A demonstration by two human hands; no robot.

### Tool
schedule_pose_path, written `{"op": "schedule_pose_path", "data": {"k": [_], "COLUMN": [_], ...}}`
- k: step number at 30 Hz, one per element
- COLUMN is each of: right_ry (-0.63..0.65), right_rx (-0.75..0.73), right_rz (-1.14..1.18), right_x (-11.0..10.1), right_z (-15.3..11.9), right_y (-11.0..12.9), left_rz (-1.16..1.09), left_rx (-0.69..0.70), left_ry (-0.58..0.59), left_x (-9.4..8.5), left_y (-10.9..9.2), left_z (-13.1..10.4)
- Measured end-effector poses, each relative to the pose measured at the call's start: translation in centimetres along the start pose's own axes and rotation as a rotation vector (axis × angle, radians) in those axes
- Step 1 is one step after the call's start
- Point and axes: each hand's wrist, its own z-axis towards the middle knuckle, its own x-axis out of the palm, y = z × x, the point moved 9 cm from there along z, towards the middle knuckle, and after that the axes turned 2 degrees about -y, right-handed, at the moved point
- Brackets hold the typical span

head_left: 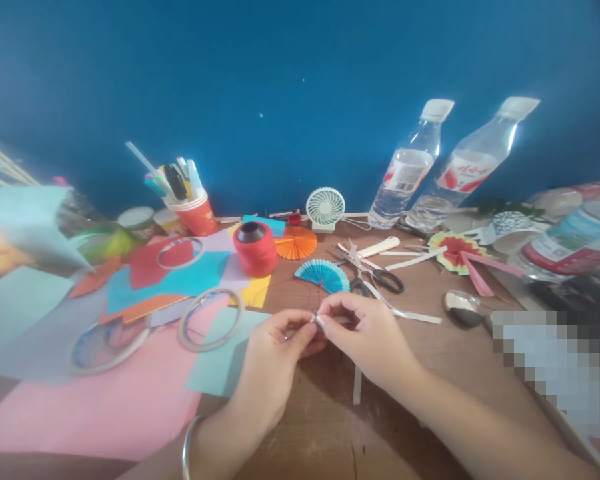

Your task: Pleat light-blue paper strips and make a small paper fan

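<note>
Wall [260,80], blue, fills the upper part of the frame. Brown tabletop [460,373] extends below it. Pink sheet [95,413] lies at lower left. My right hand [373,337] and left hand [273,353] meet just below centre, thumbs and forefingers pinched closed. Red spool [255,255] stands left of centre. Pleated blue fan [323,273] lies near centre, above my fingertips. Red thread [319,300] runs from the fan toward my fingers. Both hands grip a small item [318,325], mostly hidden; I cannot identify it.
</note>
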Motion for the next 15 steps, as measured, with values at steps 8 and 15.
{"op": "schedule_pose_path", "data": {"k": [8, 15], "right_ry": [-0.025, -0.059], "right_rx": [-0.077, -0.157], "right_rz": [-0.032, -0.055], "right_x": [-0.1, -0.3], "right_z": [-0.1, -0.3], "right_y": [0.4, 1.1], "left_rz": [-0.002, -0.059], "left_rx": [0.011, 0.015], "left_ry": [0.008, -0.034], "left_x": [-0.1, -0.4], "left_y": [-0.1, -0.2], "left_z": [0.0, 0.0]}}
